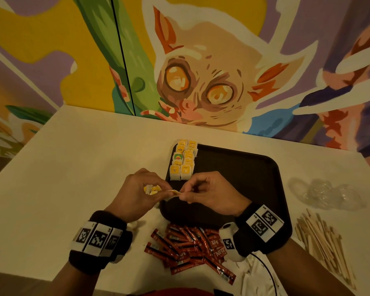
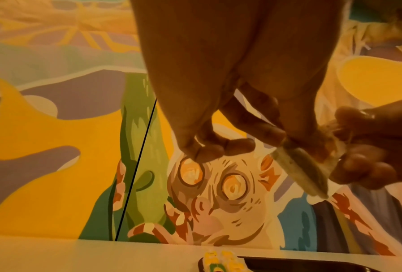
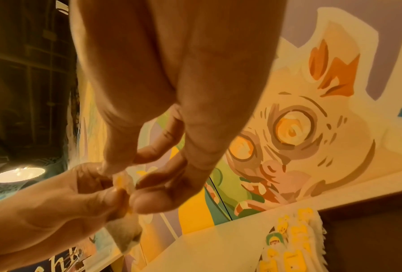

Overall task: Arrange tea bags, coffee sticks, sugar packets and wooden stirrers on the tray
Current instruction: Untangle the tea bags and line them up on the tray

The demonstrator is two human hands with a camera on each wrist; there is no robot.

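A white table (image 1: 83,150) stands against a painted wall mural (image 1: 201,82). On it lies a dark brown tray (image 1: 244,178), the landmark here. Along the tray's left edge, yellow-tagged tea bags (image 1: 183,160) lie in two overlapping rows. Just right of the tray lie wooden stirrers (image 1: 323,242) in a loose heap, with crumpled clear plastic wrap (image 1: 329,193) beyond them. Red coffee sticks (image 1: 190,248) are piled at the tray's near edge. Over the tray's near-left corner, the left hand (image 1: 137,195) and the right hand (image 1: 209,193) each pinch one tea bag (image 1: 173,192) between thumb and fingertips; the left palm also holds more yellow-tagged bags.
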